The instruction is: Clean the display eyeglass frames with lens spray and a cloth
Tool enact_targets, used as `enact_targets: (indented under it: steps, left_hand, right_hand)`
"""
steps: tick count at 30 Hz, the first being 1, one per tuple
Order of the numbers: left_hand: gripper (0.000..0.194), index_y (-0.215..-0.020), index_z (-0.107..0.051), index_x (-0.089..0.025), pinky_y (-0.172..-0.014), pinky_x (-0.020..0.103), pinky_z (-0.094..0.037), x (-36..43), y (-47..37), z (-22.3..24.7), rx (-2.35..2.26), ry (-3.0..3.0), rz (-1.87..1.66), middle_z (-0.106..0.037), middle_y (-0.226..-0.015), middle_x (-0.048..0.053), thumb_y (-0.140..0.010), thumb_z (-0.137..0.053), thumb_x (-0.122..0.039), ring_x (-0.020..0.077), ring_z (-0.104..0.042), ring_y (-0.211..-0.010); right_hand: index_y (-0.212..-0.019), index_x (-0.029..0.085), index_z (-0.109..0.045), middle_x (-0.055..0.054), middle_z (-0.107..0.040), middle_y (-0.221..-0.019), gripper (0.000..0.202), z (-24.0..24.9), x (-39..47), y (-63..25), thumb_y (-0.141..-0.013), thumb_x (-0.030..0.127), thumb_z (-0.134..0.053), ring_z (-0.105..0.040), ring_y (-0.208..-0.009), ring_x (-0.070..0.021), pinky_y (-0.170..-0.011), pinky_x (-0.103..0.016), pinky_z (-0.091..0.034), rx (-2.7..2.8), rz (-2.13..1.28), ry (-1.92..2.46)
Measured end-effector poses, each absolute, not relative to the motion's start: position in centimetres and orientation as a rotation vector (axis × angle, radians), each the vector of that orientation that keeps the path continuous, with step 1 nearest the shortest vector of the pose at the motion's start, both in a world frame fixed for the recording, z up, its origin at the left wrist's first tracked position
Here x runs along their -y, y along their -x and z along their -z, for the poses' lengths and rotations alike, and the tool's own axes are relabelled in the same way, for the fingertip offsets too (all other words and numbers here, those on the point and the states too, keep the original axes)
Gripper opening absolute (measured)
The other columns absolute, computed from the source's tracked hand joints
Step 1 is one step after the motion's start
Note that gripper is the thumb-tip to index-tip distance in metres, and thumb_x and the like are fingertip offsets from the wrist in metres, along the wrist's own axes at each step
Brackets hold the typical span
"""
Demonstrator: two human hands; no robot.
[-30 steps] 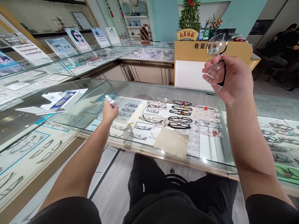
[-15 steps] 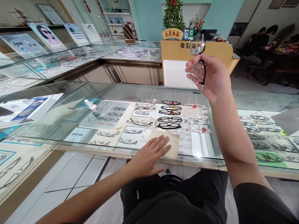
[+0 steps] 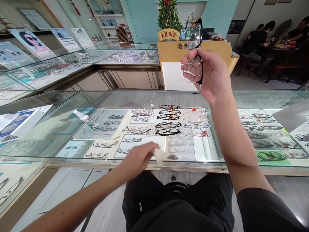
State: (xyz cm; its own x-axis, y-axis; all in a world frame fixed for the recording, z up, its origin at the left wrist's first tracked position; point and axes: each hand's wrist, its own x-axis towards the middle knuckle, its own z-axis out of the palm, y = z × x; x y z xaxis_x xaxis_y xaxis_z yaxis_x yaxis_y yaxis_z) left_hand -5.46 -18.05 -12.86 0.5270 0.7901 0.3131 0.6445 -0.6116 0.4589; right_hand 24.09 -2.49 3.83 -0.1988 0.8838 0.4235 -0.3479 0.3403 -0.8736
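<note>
Raised in front of the wooden counter, my right hand (image 3: 213,72) pinches a pair of black-rimmed glasses (image 3: 193,69) by the middle, the frame turned upright with one lens above the other. My left hand (image 3: 142,158) is closed on a beige cloth (image 3: 160,155) just over the front edge of the glass display case (image 3: 188,165). The cloth hangs bunched from its fingers. Rows of glasses lie beyond it, black frames (image 3: 168,131) in the middle and clear frames (image 3: 196,125) to their right.
A white spray bottle (image 3: 85,118) lies tilted at the left of the case. Further left is a white and blue box (image 3: 23,124). A wooden counter (image 3: 196,58) with a plant (image 3: 167,19) stands behind. People (image 3: 260,35) sit at a table at the back right.
My left hand, flat on the cloth before, has closed on it, lifted it and drawn back left. The view has shifted slightly; my right hand still holds the glasses up.
</note>
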Motion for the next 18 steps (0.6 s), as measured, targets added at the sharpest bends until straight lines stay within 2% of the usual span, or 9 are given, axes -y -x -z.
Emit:
enact_targets:
  steps: [1,5,9,15,18]
  left_hand:
    - [0.019,-0.108,-0.065,-0.033,-0.062,0.038,-0.057,17.1,5.1,11.5,-1.300,-2.334,-0.711,-0.080,-0.089,0.003,-0.108,-0.047,-0.026,0.0226,-0.076,-0.071]
    - [0.016,-0.102,-0.061,-0.031,-0.056,0.038,-0.043,12.4,3.3,6.1,-1.557,-2.007,-0.745,-0.062,-0.070,-0.002,-0.105,-0.052,-0.044,0.0213,-0.056,-0.055]
    - [0.016,-0.094,-0.058,-0.028,-0.058,0.035,-0.034,7.0,1.6,3.7,-1.630,-2.044,-0.697,-0.056,-0.068,-0.003,-0.095,-0.064,-0.042,0.0194,-0.050,-0.058]
    - [0.022,-0.085,-0.054,-0.026,-0.065,0.035,-0.029,0.7,-0.6,4.9,-1.601,-2.332,-0.463,-0.065,-0.078,0.001,-0.088,-0.073,-0.036,0.0234,-0.057,-0.073]
    - [0.020,-0.090,-0.058,-0.025,-0.066,0.035,-0.030,-0.8,-1.5,5.8,-1.579,-2.394,-0.363,-0.071,-0.084,0.003,-0.090,-0.074,-0.037,0.0252,-0.061,-0.078]
  right_hand:
    - [-0.087,0.034,-0.074,-0.003,-0.083,-0.113,0.036,-3.8,2.5,-24.1,-0.090,0.070,-0.077,-0.077,-0.117,-0.0262,-0.102,-0.035,-0.067,1.333,-1.222,0.525]
    - [-0.088,0.035,-0.075,-0.002,-0.084,-0.114,0.034,-3.9,2.5,-24.3,-0.093,0.069,-0.074,-0.076,-0.119,-0.0268,-0.101,-0.035,-0.066,1.343,-1.199,0.515]
    - [-0.087,0.036,-0.074,-0.002,-0.084,-0.113,0.032,-4.2,2.5,-24.4,-0.091,0.068,-0.075,-0.077,-0.121,-0.0281,-0.099,-0.037,-0.066,1.336,-1.186,0.530]
    - [-0.089,0.036,-0.072,-0.002,-0.084,-0.118,0.042,-4.5,2.4,-24.6,-0.092,0.078,-0.068,-0.075,-0.123,-0.0270,-0.103,-0.034,-0.066,1.364,-1.164,0.588]
    - [-0.089,0.037,-0.073,-0.001,-0.084,-0.116,0.037,-4.6,2.4,-24.7,-0.095,0.073,-0.069,-0.075,-0.121,-0.0257,-0.102,-0.033,-0.065,1.379,-1.163,0.560]
